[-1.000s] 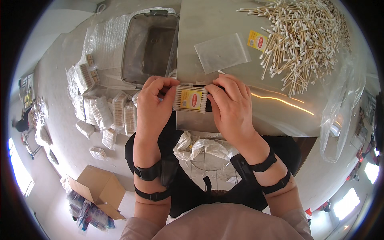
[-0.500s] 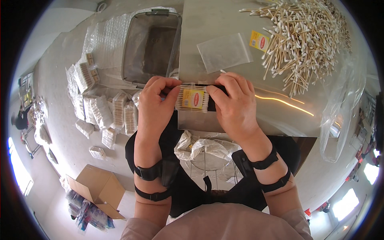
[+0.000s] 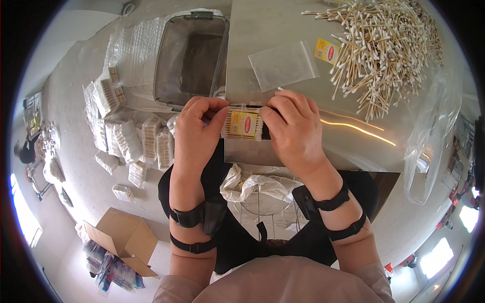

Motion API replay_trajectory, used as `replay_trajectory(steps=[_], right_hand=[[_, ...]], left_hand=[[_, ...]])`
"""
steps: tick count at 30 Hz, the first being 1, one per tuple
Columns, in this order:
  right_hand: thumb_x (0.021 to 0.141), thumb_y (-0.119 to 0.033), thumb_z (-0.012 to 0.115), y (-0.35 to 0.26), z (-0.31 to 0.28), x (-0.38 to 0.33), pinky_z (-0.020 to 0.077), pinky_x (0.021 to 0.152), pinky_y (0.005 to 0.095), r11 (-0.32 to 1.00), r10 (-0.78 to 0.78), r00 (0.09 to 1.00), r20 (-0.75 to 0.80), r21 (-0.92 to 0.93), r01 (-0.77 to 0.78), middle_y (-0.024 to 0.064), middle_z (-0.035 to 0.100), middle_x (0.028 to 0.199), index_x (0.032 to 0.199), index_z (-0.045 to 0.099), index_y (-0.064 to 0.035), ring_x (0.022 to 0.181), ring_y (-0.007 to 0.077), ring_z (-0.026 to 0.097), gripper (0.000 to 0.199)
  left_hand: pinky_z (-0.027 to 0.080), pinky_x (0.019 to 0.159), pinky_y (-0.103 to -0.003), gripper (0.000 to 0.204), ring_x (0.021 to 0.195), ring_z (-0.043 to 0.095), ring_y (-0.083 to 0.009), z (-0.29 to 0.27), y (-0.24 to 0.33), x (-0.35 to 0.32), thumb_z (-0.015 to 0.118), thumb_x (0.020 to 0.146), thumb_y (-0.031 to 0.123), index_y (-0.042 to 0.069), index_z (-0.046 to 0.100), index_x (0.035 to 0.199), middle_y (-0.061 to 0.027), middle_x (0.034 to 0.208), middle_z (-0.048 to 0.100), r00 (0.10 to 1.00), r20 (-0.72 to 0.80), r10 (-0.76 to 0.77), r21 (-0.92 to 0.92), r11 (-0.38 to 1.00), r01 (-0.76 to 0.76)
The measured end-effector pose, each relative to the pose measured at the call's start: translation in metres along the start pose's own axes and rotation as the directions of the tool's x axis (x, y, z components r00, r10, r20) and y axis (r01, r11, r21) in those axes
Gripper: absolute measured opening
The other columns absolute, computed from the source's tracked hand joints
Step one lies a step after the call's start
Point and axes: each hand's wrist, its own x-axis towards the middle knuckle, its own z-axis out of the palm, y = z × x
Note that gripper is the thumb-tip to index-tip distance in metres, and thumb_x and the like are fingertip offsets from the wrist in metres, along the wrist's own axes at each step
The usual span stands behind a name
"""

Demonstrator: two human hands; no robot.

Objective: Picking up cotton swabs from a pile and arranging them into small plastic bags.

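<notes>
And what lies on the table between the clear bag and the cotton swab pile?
In the head view, a yellow card with a red oval lies between the clear bag and the swab pile.

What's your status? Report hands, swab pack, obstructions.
Left hand on left end of swab pack; right hand at right end. Yellow card showing. Clear bag beyond, out of the way.

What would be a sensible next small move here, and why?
Perhaps the right hand should pinch the swab pack at its upper right corner: its fingers are right there, while the left hand steadies the left end.
</notes>
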Motion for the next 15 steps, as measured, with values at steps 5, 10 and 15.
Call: replay_trajectory(steps=[5,10,15], right_hand=[[0.075,-0.011,0.066,-0.0020,0.0025,0.0013,0.0478,0.088,0.0396,0.999,0.025,1.000,-0.015,0.022,-0.024,0.0048,0.060,0.103,0.095,0.067,-0.0068,0.110,0.0246,0.059,0.020],[0.072,-0.007,0.069,-0.0048,0.0033,0.0021,0.0470,0.089,0.0405,0.996,0.064,0.998,-0.029,0.068,-0.062,0.0054,0.060,0.103,0.094,0.066,-0.0062,0.110,0.0253,0.059,0.022],[0.068,-0.003,0.071,-0.0068,0.0007,0.0023,0.0457,0.091,0.0414,0.989,0.101,0.995,-0.012,0.107,-0.099,0.0058,0.060,0.104,0.093,0.065,-0.0059,0.110,0.0263,0.059,0.026]], left_hand=[[0.050,0.069,-0.026,0.013,0.073,0.060,-0.0114,0.0012,-0.0009,-0.0003,0.071,0.089,0.002,-0.001,0.072,0.102,-0.0060,0.091,0.067,0.997,-0.012,-0.074,-0.030,0.997,0.074],[0.051,0.070,-0.025,0.016,0.074,0.061,-0.0106,0.0008,-0.0029,0.0002,0.073,0.088,0.002,-0.001,0.071,0.103,-0.0057,0.090,0.067,0.993,-0.004,-0.115,-0.056,0.992,0.114],[0.052,0.071,-0.026,0.021,0.075,0.061,-0.0110,-0.0007,-0.0048,-0.0013,0.074,0.086,0.001,-0.001,0.071,0.106,-0.0056,0.089,0.067,0.992,0.024,-0.123,-0.072,0.990,0.125]])
